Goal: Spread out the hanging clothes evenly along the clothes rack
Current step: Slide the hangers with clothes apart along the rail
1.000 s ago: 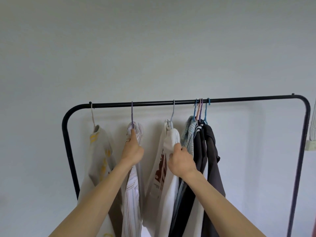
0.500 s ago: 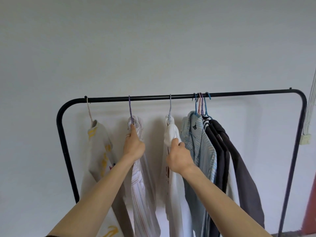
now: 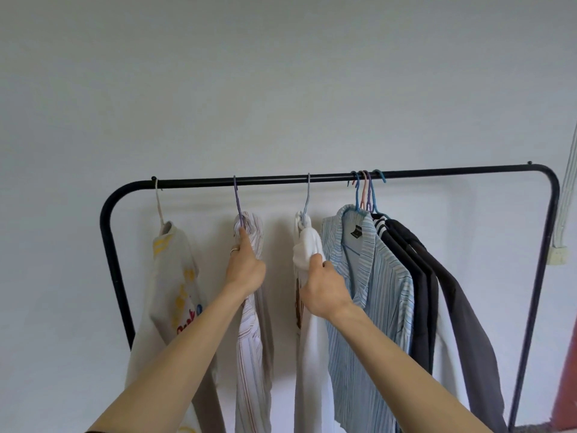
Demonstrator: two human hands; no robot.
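Note:
A black clothes rack (image 3: 265, 182) carries several garments. At the left hangs a cream shirt with yellow print (image 3: 175, 276). My left hand (image 3: 245, 267) grips the white striped shirt (image 3: 249, 354) just under its purple hanger. My right hand (image 3: 324, 289) is closed on the shoulder of the white garment (image 3: 307, 245) on a pale blue hanger. Right of it, a blue striped shirt (image 3: 377, 276) and dark jackets (image 3: 437, 292) hang bunched, their hooks (image 3: 367, 179) close together. The right end of the bar is bare.
A plain white wall stands behind the rack. A white cable duct and small box (image 3: 560, 254) run down the wall at the far right. Something reddish-brown (image 3: 566, 370) shows at the lower right edge.
The view has shifted so the rack sits a little lower and the bunched garments now face me more. Both hands keep their grips; the white garment's hanger sits slightly left of before.

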